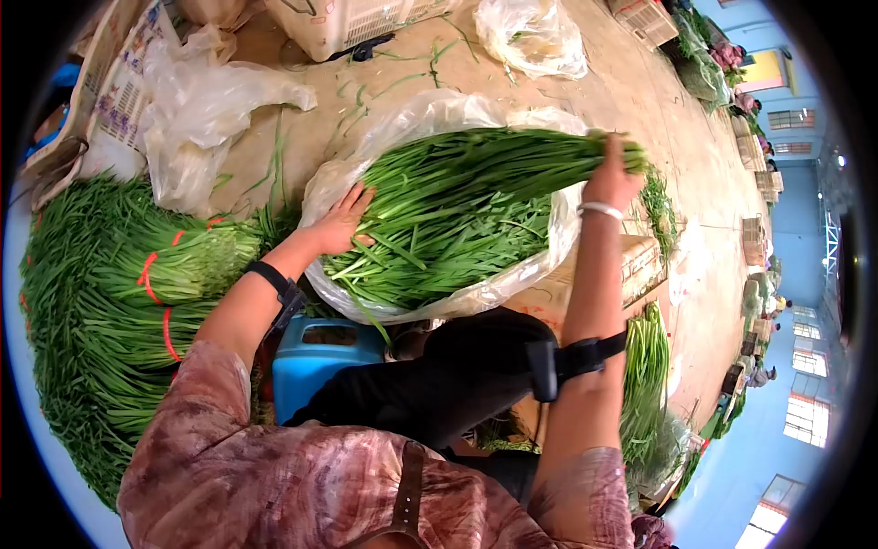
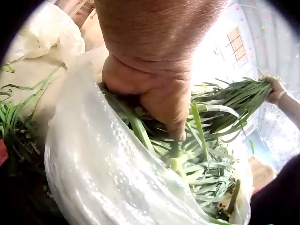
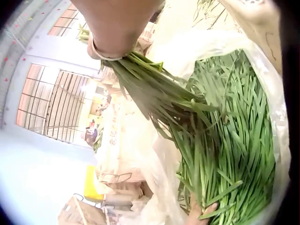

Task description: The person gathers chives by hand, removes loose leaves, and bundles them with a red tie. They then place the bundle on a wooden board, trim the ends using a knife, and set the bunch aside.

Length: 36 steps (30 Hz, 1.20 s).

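Note:
A bunch of Chinese chives (image 1: 494, 151) stretches over an open clear plastic bag (image 2: 103, 159), its leafy end lying on more loose chives (image 1: 476, 242) inside. My right hand (image 1: 615, 178) grips this bunch by its stem ends, raised beyond the bag's right side. At the left end of the bag, my left hand (image 1: 338, 224) rests on the leaves with its fingers extended. Part of that hand is hidden among leaves in the left wrist view, where its thumb (image 2: 176, 124) points down onto the stalks.
Chive bundles tied with red bands (image 1: 183, 256) are heaped to the left. A blue stool (image 1: 306, 366) stands close to my legs. Crumpled plastic (image 1: 197, 110) and a pale crate (image 1: 366, 26) lie beyond the bag. Loose chives (image 1: 645, 384) lie at the right.

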Each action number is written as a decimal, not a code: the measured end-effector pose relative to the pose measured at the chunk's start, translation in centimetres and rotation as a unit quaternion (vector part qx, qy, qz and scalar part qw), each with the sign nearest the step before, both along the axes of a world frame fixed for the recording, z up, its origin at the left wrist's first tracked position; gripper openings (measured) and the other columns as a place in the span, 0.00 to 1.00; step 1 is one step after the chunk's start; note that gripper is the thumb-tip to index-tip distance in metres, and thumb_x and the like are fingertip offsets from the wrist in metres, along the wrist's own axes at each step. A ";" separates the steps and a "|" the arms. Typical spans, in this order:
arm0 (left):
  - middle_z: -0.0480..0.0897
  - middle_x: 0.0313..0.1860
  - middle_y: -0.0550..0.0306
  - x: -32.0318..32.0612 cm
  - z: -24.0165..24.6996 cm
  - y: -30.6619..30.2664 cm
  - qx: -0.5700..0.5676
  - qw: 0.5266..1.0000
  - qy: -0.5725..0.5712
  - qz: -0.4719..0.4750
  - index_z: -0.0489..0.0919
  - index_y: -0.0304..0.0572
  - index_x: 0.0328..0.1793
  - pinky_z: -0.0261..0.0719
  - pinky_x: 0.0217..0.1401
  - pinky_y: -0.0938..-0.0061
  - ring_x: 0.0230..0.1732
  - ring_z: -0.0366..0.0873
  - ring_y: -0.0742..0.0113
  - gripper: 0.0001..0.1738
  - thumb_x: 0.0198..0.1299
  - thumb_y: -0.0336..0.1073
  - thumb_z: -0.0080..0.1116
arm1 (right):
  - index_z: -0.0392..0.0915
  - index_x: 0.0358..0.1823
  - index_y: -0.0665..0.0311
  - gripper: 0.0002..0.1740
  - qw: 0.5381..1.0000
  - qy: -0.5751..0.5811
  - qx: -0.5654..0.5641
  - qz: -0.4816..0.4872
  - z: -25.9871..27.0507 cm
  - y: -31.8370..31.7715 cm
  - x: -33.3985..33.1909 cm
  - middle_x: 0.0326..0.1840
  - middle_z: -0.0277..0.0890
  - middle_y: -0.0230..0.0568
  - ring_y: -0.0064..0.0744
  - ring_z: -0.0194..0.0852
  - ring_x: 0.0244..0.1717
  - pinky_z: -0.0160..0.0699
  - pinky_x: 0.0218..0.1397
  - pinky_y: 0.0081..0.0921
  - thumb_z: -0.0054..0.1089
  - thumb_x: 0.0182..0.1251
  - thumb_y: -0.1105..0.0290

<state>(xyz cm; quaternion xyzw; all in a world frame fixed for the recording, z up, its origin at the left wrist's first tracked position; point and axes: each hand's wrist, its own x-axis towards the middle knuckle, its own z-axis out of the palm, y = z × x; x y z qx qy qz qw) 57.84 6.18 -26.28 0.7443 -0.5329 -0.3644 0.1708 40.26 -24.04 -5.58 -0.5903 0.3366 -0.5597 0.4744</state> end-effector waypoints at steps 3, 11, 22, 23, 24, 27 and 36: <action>0.33 0.77 0.45 0.8 -0.6 -0.3 0.005 1.000 0.020 0.013 0.39 0.47 0.77 0.41 0.75 0.63 0.77 0.32 0.51 0.55 0.51 0.50 0.63 | 0.72 0.38 0.71 0.12 0.987 -0.091 0.018 -0.133 4.9 -5.0 -1.1 0.34 0.77 0.49 0.38 0.80 0.30 0.84 0.35 0.31 0.64 0.54 0.76; 0.32 0.77 0.47 2.3 -0.3 -1.0 0.064 0.996 -0.044 -0.050 0.36 0.52 0.77 0.39 0.76 0.55 0.77 0.27 0.48 0.68 0.38 0.63 0.69 | 0.71 0.46 0.78 0.18 0.991 -0.098 -0.047 0.074 24.0 -6.1 -12.0 0.44 0.76 0.56 0.50 0.77 0.47 0.82 0.48 0.45 0.56 0.63 0.68; 0.51 0.73 0.36 3.1 8.3 -2.8 0.064 0.985 -0.109 -0.113 0.55 0.30 0.71 0.49 0.74 0.60 0.75 0.44 0.44 0.64 0.31 0.60 0.73 | 0.73 0.36 0.73 0.06 0.993 -0.043 -0.085 0.067 24.6 6.5 -14.5 0.34 0.77 0.50 0.48 0.81 0.34 0.85 0.40 0.38 0.59 0.60 0.77; 0.56 0.71 0.36 3.5 11.0 -3.3 0.068 0.989 -0.063 -0.117 0.58 0.30 0.69 0.53 0.72 0.61 0.73 0.50 0.46 0.62 0.31 0.60 0.73 | 0.73 0.35 0.73 0.06 0.994 -0.064 -0.084 0.038 24.2 6.9 -14.0 0.34 0.77 0.50 0.46 0.81 0.34 0.86 0.39 0.37 0.60 0.59 0.78; 0.62 0.68 0.36 3.8 14.1 -3.5 0.071 0.990 -0.017 -0.118 0.61 0.29 0.68 0.56 0.71 0.63 0.71 0.57 0.48 0.60 0.31 0.60 0.73 | 0.73 0.34 0.72 0.06 0.994 -0.054 -0.086 0.046 23.9 7.0 -14.1 0.33 0.77 0.49 0.45 0.81 0.33 0.86 0.37 0.36 0.60 0.59 0.78; 0.67 0.65 0.40 2.1 23.7 -3.8 -0.184 0.977 0.097 -0.039 0.61 0.28 0.68 0.58 0.69 0.65 0.67 0.63 0.55 0.59 0.33 0.59 0.73 | 0.74 0.31 0.72 0.05 0.989 -0.021 -0.139 0.042 22.9 7.4 -14.0 0.28 0.78 0.47 0.41 0.82 0.29 0.85 0.31 0.33 0.61 0.58 0.78; 0.59 0.69 0.34 -15.6 34.3 -15.3 -0.482 0.842 0.123 -0.209 0.50 0.28 0.71 0.57 0.71 0.64 0.70 0.59 0.52 0.68 0.33 0.65 0.72 | 0.75 0.29 0.69 0.05 0.990 -0.057 -0.117 0.061 24.1 15.0 -14.7 0.24 0.76 0.42 0.29 0.76 0.22 0.78 0.25 0.24 0.57 0.61 0.75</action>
